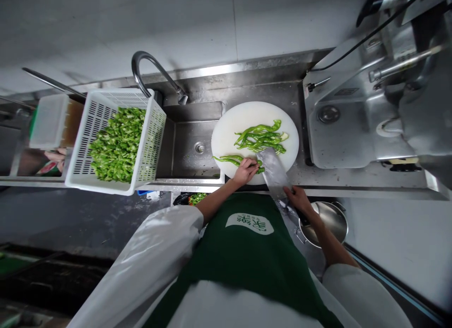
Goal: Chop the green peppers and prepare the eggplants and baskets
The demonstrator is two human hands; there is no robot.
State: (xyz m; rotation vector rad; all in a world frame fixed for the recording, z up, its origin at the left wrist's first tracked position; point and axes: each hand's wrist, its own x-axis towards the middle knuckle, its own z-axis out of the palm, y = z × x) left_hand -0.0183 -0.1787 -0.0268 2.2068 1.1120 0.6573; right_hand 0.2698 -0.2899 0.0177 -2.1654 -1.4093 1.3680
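A round white cutting board (243,118) lies on the steel counter beside the sink. A pile of long green peppers (261,137) rests on it. My left hand (245,171) is closed over a couple of green peppers (228,159) at the board's near edge, pinning them down. My right hand (298,198) grips the handle of a broad cleaver (273,170), whose blade rests on the board right beside my left fingers.
A white slotted basket (148,144) of chopped green peppers sits over the left sink. A curved tap (148,66) and a sink basin (194,146) lie between the basket and the board. A steel machine (370,111) stands at right. A metal pot (328,219) sits below the counter.
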